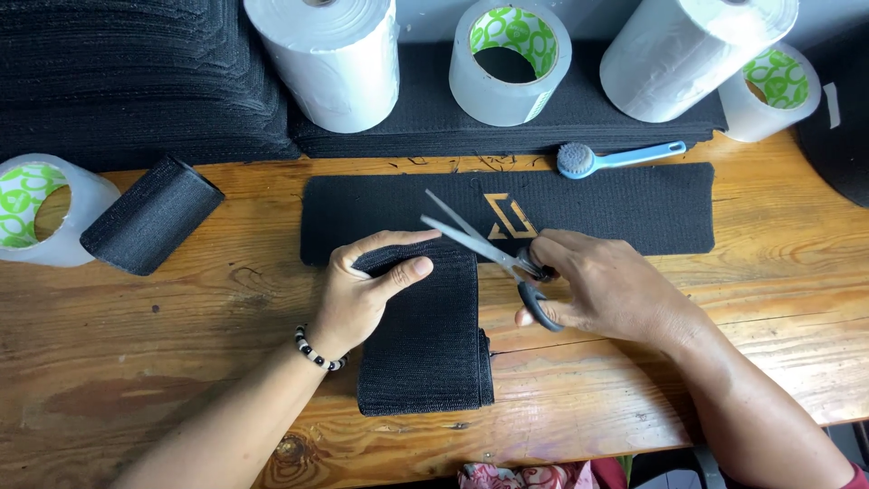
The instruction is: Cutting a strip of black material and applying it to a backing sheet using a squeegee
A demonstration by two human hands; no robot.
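My left hand pinches the soft, limp strap at its top edge; right hand grips open scissors.

Top edge crops both white film rolls. Left edge cuts the tape roll; right edge cuts a dark curved sheet. Scissor finger loops mostly covered by right hand. Black fabric stack runs out of frame at top left. Patterned cloth at bottom edge too cropped to identify. Both forearms leave frame at bottom.
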